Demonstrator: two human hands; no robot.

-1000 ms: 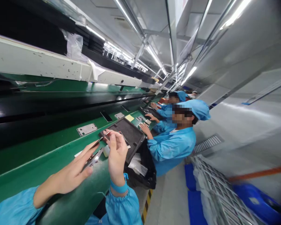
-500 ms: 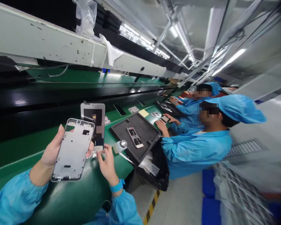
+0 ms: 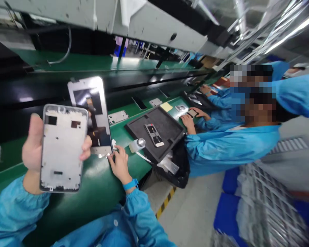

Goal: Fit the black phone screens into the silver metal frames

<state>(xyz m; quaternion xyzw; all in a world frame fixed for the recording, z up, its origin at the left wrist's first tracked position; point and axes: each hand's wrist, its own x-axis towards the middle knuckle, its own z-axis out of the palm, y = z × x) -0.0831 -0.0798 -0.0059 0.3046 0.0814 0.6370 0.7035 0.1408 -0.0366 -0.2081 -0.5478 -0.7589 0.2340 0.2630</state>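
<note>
My left hand (image 3: 32,147) grips a pale metal phone middle frame (image 3: 63,151), thumb at its left edge and fingertips at its right. The frame is held up facing me, with cut-outs and a notched rim. Partly hidden behind it is a phone screen assembly (image 3: 103,118), silver-backed with dark areas and a flex cable, leaning to the left. My right hand (image 3: 120,164) pinches the lower right corner of that assembly. Something shiny and clear shows near these fingertips; I cannot tell what it is.
Right of my hands stand a small bottle with a metal cap (image 3: 137,145) and a black tray (image 3: 168,128) with a phone part (image 3: 153,135) in it. More metal frames (image 3: 118,117) lie along the green bench (image 3: 92,181). A co-worker in blue (image 3: 229,147) sits to the right.
The view has shifted. My left hand has turned the middle frame more upright. The screen assembly has tilted left and moved left relative to the tray, and more of it shows.
</note>
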